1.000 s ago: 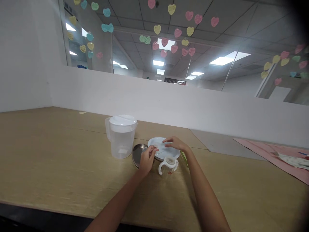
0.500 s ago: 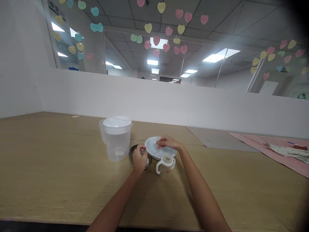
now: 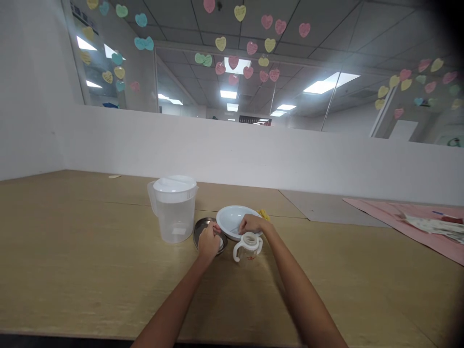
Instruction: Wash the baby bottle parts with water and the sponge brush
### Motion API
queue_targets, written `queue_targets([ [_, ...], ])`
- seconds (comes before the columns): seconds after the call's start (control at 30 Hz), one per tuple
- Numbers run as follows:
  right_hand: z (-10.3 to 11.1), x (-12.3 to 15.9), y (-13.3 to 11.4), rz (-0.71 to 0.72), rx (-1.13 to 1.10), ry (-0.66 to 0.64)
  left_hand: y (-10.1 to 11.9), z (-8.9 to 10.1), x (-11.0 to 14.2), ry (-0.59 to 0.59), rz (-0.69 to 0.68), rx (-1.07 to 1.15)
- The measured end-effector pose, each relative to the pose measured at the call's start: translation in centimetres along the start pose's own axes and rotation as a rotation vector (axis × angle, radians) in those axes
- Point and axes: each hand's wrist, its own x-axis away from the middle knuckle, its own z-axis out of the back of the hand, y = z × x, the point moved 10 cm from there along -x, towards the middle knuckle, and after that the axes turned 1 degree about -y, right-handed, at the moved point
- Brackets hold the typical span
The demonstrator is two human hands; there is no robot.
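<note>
My left hand [image 3: 209, 241] is closed over a round metal dish [image 3: 201, 225], its fingertips pinched together. What it holds, if anything, is hidden. A small white piece [image 3: 221, 242] lies in the dish beside my fingers. My right hand [image 3: 251, 223] reaches down into a white bowl [image 3: 226, 216], fingers curled and pointing down at its inside; what they grip cannot be made out. In front of the bowl stands a clear baby bottle [image 3: 250, 253] with a white two-handled collar and an open top.
A lidded clear plastic pitcher [image 3: 177, 212] stands left of the dish. Something yellow [image 3: 264, 214] shows behind my right wrist. On the right, a pink cloth [image 3: 377, 212] carries white items and a pen. A white wall [image 3: 217, 150] runs behind the wooden table [image 3: 90, 270].
My right hand has lowered into the bowl and its fingers have curled in. The yellow thing behind my wrist has come into sight. My left hand stays over the dish.
</note>
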Motion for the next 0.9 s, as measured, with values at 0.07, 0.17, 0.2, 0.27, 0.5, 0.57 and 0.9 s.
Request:
queue_targets([
  [0.07,0.9,0.0,-0.5,0.037,-0.059,0.048,0.1,-0.2,0.1,-0.02,-0.001,-0.044],
  [0.17,3.9,0.7,-1.2,0.061,-0.125,0.201,0.3,-0.3,0.2,-0.03,-0.014,-0.134],
  [0.2,4.9,1.2,-1.5,0.07,-0.158,0.239,0.4,-0.3,0.3,-0.031,-0.017,-0.151],
  [0.27,6.5,2.6,-2.5,0.115,-0.295,0.272,0.2,-0.2,0.4,-0.017,-0.004,-0.144],
  [0.5,5.6,6.7,-7.2,0.284,-0.486,-0.084,-2.2,1.7,0.0,0.267,0.155,0.744],
  [0.57,4.6,6.7,-7.2,0.271,-0.458,-0.168,-3.4,0.8,-0.2,0.28,0.267,1.047],
  [0.9,2.4,6.3,-5.0,0.15,-0.25,-0.312,-5.1,-2.0,-1.2,0.191,0.454,1.382],
])
